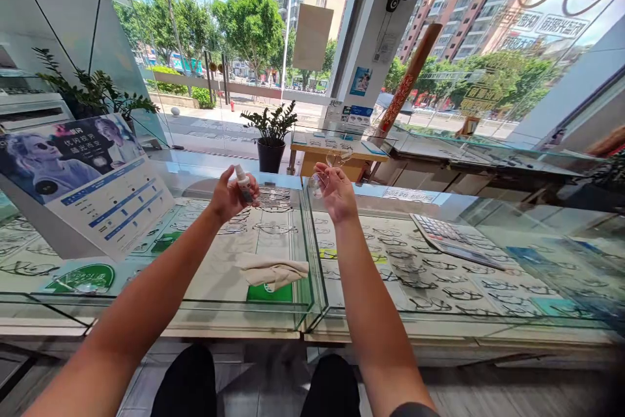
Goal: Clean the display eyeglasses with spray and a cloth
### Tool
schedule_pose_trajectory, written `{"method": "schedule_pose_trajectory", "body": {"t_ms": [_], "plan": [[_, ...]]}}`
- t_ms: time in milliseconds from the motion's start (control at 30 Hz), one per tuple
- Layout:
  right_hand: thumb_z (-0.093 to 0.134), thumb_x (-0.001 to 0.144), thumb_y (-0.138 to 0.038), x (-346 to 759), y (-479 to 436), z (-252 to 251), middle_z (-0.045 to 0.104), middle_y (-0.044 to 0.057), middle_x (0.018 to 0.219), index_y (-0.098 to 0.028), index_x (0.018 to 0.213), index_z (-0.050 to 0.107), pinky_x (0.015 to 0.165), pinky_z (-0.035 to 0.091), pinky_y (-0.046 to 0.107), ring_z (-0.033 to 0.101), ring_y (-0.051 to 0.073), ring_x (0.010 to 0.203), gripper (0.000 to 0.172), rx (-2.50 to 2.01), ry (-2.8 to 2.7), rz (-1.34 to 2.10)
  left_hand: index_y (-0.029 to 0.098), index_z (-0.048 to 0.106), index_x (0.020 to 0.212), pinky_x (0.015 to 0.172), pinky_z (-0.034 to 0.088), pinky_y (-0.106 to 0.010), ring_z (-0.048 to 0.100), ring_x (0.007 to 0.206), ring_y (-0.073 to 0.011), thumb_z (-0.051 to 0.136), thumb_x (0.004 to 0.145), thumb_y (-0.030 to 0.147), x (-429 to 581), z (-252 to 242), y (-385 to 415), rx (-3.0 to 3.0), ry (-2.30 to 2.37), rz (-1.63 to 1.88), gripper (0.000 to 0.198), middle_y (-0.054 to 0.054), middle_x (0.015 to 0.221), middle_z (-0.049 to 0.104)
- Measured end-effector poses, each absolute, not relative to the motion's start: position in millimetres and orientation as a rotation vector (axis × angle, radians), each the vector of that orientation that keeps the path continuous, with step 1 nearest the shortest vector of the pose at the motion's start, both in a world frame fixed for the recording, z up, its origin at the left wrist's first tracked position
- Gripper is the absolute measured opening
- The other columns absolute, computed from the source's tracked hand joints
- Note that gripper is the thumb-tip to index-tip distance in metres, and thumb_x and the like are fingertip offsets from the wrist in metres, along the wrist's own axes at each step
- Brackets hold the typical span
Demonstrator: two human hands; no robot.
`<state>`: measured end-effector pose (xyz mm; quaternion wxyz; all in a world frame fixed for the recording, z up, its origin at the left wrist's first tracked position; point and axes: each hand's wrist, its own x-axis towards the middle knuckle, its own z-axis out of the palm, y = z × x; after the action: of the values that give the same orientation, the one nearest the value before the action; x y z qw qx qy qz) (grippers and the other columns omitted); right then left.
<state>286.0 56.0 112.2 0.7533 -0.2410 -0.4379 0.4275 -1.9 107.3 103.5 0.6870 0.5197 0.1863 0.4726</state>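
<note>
My left hand (228, 197) is closed around a small spray bottle (243, 183) with a white top, held upright above the glass counter. Across from it, my right hand (336, 194) pinches a pair of eyeglasses (340, 155) with clear lenses and a thin frame. The two hands are apart, and the bottle does not touch the glasses. Below and between them, a crumpled beige cloth (273, 270) lies on the counter top. Many eyeglass frames are visible under the glass beneath both forearms.
A calculator (454, 241) rests on the right part of the glass display counter (305, 322). At the left stands a printed advertising board (88, 183). Beyond the counter are a potted plant (271, 137), a wooden table (312, 163) and large windows.
</note>
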Motion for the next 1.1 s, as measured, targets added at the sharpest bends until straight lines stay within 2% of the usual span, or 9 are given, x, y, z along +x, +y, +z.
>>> {"method": "schedule_pose_trajectory", "body": {"t_ms": [100,200,333,467,600,800,1100], "plan": [[0.098,0.084,-0.047,262,54,107,0.086,0.002,0.106,-0.028,0.086,0.075,0.113,0.060,0.039,0.078,0.022,0.117,0.030,-0.577,-1.005,0.940,0.024,0.060,0.068,0.057,0.047,-0.035,0.046,0.068,-0.0201,0.064,0.083,0.096,-1,105,106,1.132,0.387,1.001,0.074,-0.004,0.072,0.044],[0.103,0.077,-0.053,244,57,96,0.083,0.001,0.097,-0.027,0.083,0.074,0.116,0.059,0.041,0.079,0.023,0.116,0.039,-0.607,-1.042,0.999,0.023,0.059,0.066,0.058,0.051,-0.036,0.049,0.067,-0.0201,0.060,0.083,0.100,5,101,103,1.112,0.375,0.961,0.079,-0.004,0.071,0.045],[0.107,0.067,-0.061,231,61,78,0.082,0.001,0.092,-0.026,0.081,0.073,0.111,0.062,0.041,0.080,0.022,0.107,0.050,-0.704,-1.091,1.108,0.022,0.064,0.072,0.068,0.058,-0.036,0.057,0.075,-0.0211,0.065,0.084,0.090,18,91,99,1.140,0.409,1.016,0.069,-0.006,0.079,0.056],[0.103,0.073,-0.063,223,60,64,0.083,0.001,0.094,-0.025,0.084,0.075,0.113,0.061,0.040,0.081,0.020,0.104,0.048,-0.728,-1.157,1.208,0.022,0.065,0.076,0.076,0.054,-0.033,0.057,0.081,-0.0206,0.069,0.088,0.077,30,78,101,1.351,0.619,1.270,0.056,-0.005,0.085,0.061],[0.102,0.076,-0.062,214,55,59,0.082,0.001,0.095,-0.025,0.085,0.077,0.118,0.059,0.041,0.081,0.021,0.105,0.046,-0.719,-1.198,1.296,0.023,0.063,0.078,0.079,0.048,-0.034,0.054,0.082,-0.0222,0.067,0.095,0.072,33,69,103,1.565,0.797,1.447,0.052,-0.004,0.082,0.059],[0.101,0.080,-0.058,209,50,62,0.079,0.000,0.096,-0.024,0.086,0.077,0.121,0.057,0.042,0.081,0.021,0.105,0.042,-0.655,-1.200,1.365,0.024,0.061,0.083,0.078,0.041,-0.034,0.050,0.082,-0.0221,0.063,0.100,0.065,32,65,100,1.671,0.850,1.503,0.045,-0.002,0.081,0.055],[0.103,0.077,-0.057,208,46,65,0.080,0.000,0.097,-0.025,0.085,0.077,0.119,0.056,0.044,0.078,0.022,0.107,0.043,-0.647,-1.168,1.400,0.024,0.057,0.084,0.077,0.043,-0.036,0.051,0.080,-0.0221,0.055,0.099,0.064,31,65,102,1.769,0.931,1.494,0.042,-0.001,0.080,0.055]]}}
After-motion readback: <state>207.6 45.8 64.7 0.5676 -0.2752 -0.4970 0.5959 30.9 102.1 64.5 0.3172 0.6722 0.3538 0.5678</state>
